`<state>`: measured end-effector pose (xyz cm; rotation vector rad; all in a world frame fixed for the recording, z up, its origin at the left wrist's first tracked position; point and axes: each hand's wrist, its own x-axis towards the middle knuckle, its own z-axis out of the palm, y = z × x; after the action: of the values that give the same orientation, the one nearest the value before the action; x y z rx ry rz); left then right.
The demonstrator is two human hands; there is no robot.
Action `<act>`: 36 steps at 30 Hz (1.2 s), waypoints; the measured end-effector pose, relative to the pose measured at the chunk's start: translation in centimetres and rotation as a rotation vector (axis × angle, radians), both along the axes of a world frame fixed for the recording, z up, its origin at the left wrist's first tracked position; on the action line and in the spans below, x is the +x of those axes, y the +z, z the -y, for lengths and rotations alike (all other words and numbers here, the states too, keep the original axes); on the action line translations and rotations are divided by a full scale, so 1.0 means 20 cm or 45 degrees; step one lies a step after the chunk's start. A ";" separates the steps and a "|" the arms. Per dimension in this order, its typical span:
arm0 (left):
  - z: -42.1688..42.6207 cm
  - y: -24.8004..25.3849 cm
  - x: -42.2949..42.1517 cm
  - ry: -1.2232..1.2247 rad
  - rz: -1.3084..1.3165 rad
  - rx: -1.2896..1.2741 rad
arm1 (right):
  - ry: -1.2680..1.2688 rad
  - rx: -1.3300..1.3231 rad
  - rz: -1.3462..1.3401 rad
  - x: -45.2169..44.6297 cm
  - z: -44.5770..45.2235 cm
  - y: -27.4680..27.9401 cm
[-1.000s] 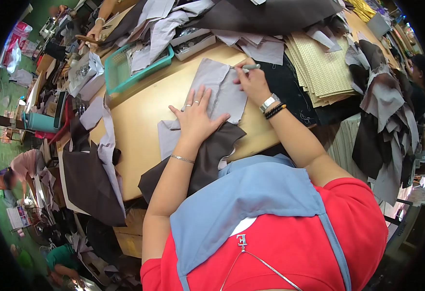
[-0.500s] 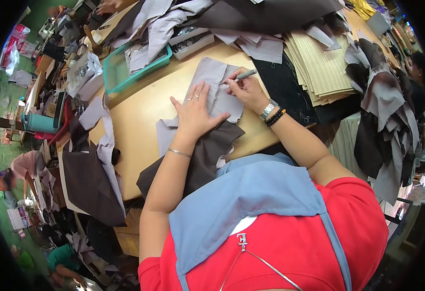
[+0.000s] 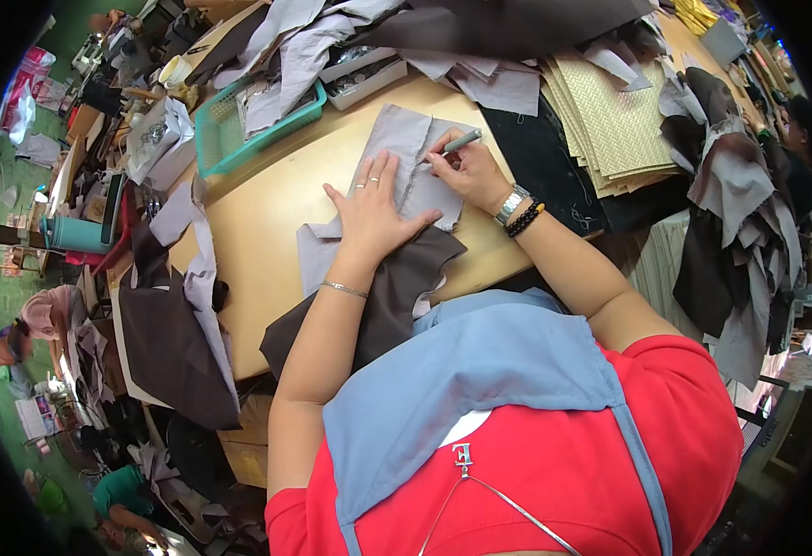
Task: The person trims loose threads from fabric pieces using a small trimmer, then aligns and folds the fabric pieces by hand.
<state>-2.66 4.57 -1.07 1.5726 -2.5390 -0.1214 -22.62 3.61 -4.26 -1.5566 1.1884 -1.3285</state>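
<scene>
Grey cloth (image 3: 398, 131) lies on the table (image 3: 258, 236) in front of the person, under both hands. Its long axis runs away from the body, far end leaning slightly right. Left hand (image 3: 369, 208): flat on the cloth, fingers spread, nothing gripped, fingertips pointing away from the body. Right hand (image 3: 469, 174): pinched around a pen (image 3: 462, 141), fingers closed near the tip end, back end sticking out up and right. Key relation: a rough edge (image 3: 415, 171) runs lengthwise along the cloth between the hands; pen tip is at or just beside it, pen slanting across it rather than along it. Can't tell if the tip touches. Right hand is nearer that edge; left palm sits just left of it, with its thumb reaching toward its near end. From the right grip, most of the pinned cloth lies left. Dark cloth (image 3: 424, 264) sits just below the left hand, toward the body. Green basket (image 3: 207, 148) is off left, gold sheets (image 3: 614, 120) off right, both apart from the hands.
</scene>
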 end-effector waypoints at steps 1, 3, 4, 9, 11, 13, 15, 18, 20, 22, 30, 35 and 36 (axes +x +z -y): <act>0.00 0.00 0.00 0.000 -0.006 0.000 | -0.001 -0.005 0.035 0.00 0.00 0.00; 0.00 -0.01 0.00 0.000 -0.020 0.000 | -0.008 -0.005 0.075 0.00 0.00 0.01; 0.00 -0.02 0.00 0.000 -0.028 0.000 | -0.012 0.000 0.081 0.00 -0.01 0.01; 0.00 -0.02 0.00 -0.004 -0.059 -0.009 | -0.016 -0.011 0.031 0.00 0.00 -0.01; 0.00 -0.02 0.00 -0.006 -0.062 -0.008 | -0.031 -0.022 -0.037 0.00 0.01 -0.02; 0.00 -0.02 0.00 -0.008 -0.066 -0.012 | -0.044 -0.060 -0.087 0.00 0.02 -0.03; 0.00 -0.02 0.00 -0.009 -0.063 -0.009 | -0.064 -0.068 -0.112 0.00 0.02 -0.02; 0.00 -0.01 0.00 -0.009 -0.056 0.002 | -0.094 -0.048 -0.109 0.00 0.01 -0.01; 0.00 -0.02 0.00 -0.007 -0.060 0.005 | -0.105 -0.055 -0.103 0.01 0.01 0.00; 0.00 -0.02 0.00 -0.024 -0.072 -0.019 | -0.092 -0.075 -0.104 0.01 0.01 0.00; 0.01 0.03 -0.01 -0.204 -0.084 -0.095 | -0.076 0.026 0.031 0.01 0.00 0.02; 0.02 0.00 0.00 -0.200 -0.129 -0.110 | -0.068 0.032 0.036 0.01 -0.01 0.03; 0.02 0.00 0.00 -0.200 -0.135 -0.110 | -0.067 0.017 0.025 0.01 0.00 0.02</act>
<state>-2.67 4.25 -1.07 1.2997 -2.5460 -0.1080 -22.39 3.69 -3.81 -1.5088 1.2313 -1.3647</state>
